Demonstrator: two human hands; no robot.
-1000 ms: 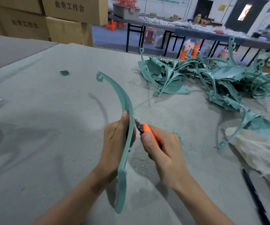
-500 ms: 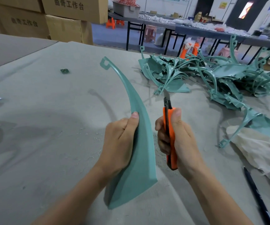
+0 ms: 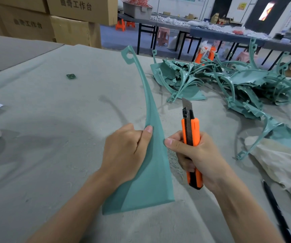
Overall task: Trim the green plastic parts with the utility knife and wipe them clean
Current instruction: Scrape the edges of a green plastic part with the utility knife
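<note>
My left hand [image 3: 127,153] grips a long curved green plastic part [image 3: 152,181] near its wide lower half, thumb pressed on its face. The part's broad flat side faces me and its narrow tip with a hole points up and away. Just right of it, my right hand [image 3: 199,160] holds an orange utility knife [image 3: 191,137] upright, blade out and pointing away from me. The right thumb tip touches the part's right edge. The blade is clear of the plastic.
A heap of green plastic parts [image 3: 237,81] covers the table's far right. A whitish cloth [image 3: 281,160] lies at the right edge with a black pen [image 3: 278,211] near it. A small green scrap [image 3: 70,76] lies far left. Cardboard boxes [image 3: 74,23] stand behind the grey felt table [image 3: 44,146].
The part turned from edge-on to broad face toward me. The knife left the part's edge and swung upright, blade pointing away. My right thumb has come against the part's edge.
</note>
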